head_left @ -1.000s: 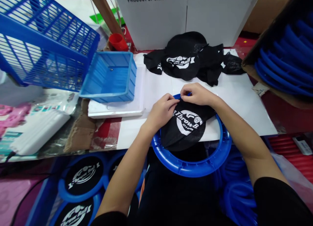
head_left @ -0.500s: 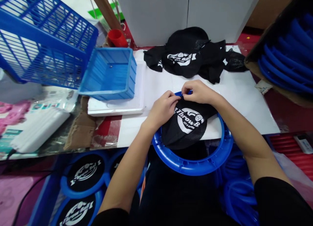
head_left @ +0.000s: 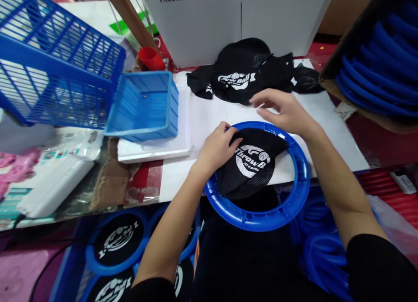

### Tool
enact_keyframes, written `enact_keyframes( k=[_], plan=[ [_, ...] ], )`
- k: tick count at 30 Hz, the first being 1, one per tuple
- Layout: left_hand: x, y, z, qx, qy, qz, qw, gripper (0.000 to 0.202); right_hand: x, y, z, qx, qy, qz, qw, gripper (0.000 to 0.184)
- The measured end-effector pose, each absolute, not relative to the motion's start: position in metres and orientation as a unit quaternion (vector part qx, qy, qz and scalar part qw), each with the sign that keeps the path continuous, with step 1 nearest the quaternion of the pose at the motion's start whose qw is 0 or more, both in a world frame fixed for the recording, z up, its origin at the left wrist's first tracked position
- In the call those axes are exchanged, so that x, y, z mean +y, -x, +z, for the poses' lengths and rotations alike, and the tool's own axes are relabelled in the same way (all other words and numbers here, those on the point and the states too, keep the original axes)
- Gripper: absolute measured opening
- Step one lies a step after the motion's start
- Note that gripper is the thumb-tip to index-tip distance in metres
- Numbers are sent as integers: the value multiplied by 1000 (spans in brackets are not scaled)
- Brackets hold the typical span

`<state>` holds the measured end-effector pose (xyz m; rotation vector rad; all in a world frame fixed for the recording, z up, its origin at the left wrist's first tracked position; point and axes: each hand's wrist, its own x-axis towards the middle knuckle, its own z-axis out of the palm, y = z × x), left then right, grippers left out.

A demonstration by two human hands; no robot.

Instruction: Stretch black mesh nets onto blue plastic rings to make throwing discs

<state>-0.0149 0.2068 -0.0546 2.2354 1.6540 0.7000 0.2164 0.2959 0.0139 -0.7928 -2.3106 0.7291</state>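
A blue plastic ring [head_left: 261,217] lies over the near edge of the white table sheet [head_left: 326,132]. A black mesh net with a white logo [head_left: 251,164] is partly fitted into it. My left hand [head_left: 216,148] has its fingers curled on the net's edge at the ring's far left rim. Above the ring's far rim hovers my right hand [head_left: 284,112], fingers stretched out and holding nothing. A pile of black nets [head_left: 248,75] lies just beyond it.
A small blue tray [head_left: 143,108] and a large blue wire basket [head_left: 55,62] stand at the left. White cartons [head_left: 228,18] line the back. A box of blue rings [head_left: 379,71] is at the right. Finished rings with nets [head_left: 114,243] lie below the table.
My right hand has let go of the net at the ring's far rim and lifted away toward the pile of nets, opening. My left hand stays on the net.
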Motion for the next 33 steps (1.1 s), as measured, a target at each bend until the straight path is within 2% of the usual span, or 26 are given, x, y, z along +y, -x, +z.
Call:
enact_keyframes(
  k=[2, 4, 8, 10, 12, 14, 18, 22, 26, 29, 31, 33],
  plan=[
    [206, 14, -56, 569, -775, 243, 129, 16, 267, -233, 31, -870, 341, 200, 296, 20],
    [206, 13, -60, 574, -769, 257, 116, 15, 230, -244, 35, -875, 388, 123, 262, 18],
    [204, 15, -73, 597, -739, 306, 56, 14, 167, -252, 4, -872, 470, 22, 136, 18],
    [200, 17, -74, 616, -714, 332, 29, 24, 159, -255, -18, -878, 469, 16, 98, 19],
    [191, 18, -66, 647, -696, 311, 17, 39, 168, -260, -35, -887, 450, 34, 99, 17],
    [179, 15, -48, 688, -691, 221, 29, 48, 188, -267, -43, -897, 420, 70, 117, 12],
    [148, 1, -3, 745, -662, 12, 87, 54, 236, -276, -48, -909, 371, 112, 153, 12],
    [121, -12, 27, 748, -643, -90, 135, 54, 277, -275, -49, -925, 329, 90, 166, 18],
    [113, -13, 43, 662, -712, -136, 192, 54, 309, -269, -52, -939, 273, 147, 152, 8],
    [139, -3, 52, 544, -789, -142, 248, 40, 320, -262, -55, -939, 234, 210, 138, 14],
    [173, 5, 52, 446, -828, -115, 321, 32, 321, -258, -55, -932, 221, 251, 136, 14],
    [212, 10, 42, 377, -853, -20, 361, 28, 318, -258, -53, -923, 217, 284, 143, 16]
  ],
)
